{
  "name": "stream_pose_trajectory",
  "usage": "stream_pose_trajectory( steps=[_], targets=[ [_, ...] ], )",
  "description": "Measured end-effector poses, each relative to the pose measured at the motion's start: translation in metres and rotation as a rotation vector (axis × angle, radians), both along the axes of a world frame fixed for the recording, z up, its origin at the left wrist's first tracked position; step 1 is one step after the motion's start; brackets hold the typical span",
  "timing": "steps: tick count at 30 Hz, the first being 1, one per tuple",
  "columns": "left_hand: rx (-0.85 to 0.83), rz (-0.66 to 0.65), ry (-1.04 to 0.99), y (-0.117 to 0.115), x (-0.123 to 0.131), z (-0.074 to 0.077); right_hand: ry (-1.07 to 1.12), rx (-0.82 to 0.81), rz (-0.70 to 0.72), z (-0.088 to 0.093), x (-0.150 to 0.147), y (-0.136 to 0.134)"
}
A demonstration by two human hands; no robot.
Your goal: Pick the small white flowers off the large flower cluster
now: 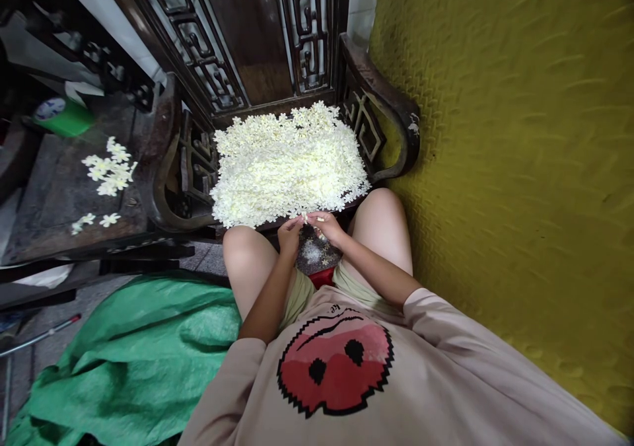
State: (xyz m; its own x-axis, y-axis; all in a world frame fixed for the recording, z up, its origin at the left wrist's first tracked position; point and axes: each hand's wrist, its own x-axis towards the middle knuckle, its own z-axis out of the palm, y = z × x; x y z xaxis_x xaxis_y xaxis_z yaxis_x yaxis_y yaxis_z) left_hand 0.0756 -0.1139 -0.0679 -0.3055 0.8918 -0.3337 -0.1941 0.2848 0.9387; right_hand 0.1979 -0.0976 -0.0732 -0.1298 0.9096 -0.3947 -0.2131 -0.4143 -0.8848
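Note:
A thick heap of small white flowers point(292, 168) covers the seat of a dark carved wooden chair point(257, 49) in front of me. At the heap's near edge, between my knees, my left hand point(289, 234) and my right hand point(327, 228) meet with fingertips pinched together. Between the fingertips is a small white flower point(304, 217), its details too tiny to make out. More pale petals or blossoms show at my right hand's fingers. Below the hands, white and yellowish bits lie scattered on the dark floor point(313, 254).
A wooden side seat point(44, 188) at left bears a green tape roll point(64, 117), a flower cluster point(109, 167) and several loose flowers. Green sheeting point(148, 353) lies on the floor at left. A yellow textured panel point(520, 168) stands close on the right. Curved chair arms flank the heap.

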Motion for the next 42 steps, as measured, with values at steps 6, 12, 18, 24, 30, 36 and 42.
stream_pose_trajectory(
  steps=[6, 12, 18, 24, 30, 36, 42],
  targets=[
    [0.003, 0.035, 0.009, 0.000, 0.001, 0.002, -0.008, 0.002, 0.008, 0.001, 0.000, 0.000],
    [0.032, 0.046, 0.005, -0.001, 0.000, 0.000, -0.009, 0.001, 0.018, 0.001, 0.000, 0.000],
    [0.046, 0.044, 0.000, -0.001, 0.000, -0.002, -0.015, 0.015, 0.013, 0.000, 0.000, 0.000],
    [-0.031, 0.030, -0.077, 0.000, -0.001, -0.009, -0.031, 0.027, 0.014, 0.001, 0.000, -0.001],
    [-0.104, -0.066, -0.175, 0.004, -0.006, -0.015, -0.020, 0.031, 0.023, 0.000, 0.001, 0.000],
    [-0.206, -0.178, -0.257, 0.008, -0.010, -0.008, 0.027, -0.013, 0.034, 0.002, 0.002, 0.001],
    [-0.234, -0.207, -0.341, 0.006, -0.011, -0.001, 0.022, -0.001, 0.080, 0.004, 0.003, 0.001]
  ],
)
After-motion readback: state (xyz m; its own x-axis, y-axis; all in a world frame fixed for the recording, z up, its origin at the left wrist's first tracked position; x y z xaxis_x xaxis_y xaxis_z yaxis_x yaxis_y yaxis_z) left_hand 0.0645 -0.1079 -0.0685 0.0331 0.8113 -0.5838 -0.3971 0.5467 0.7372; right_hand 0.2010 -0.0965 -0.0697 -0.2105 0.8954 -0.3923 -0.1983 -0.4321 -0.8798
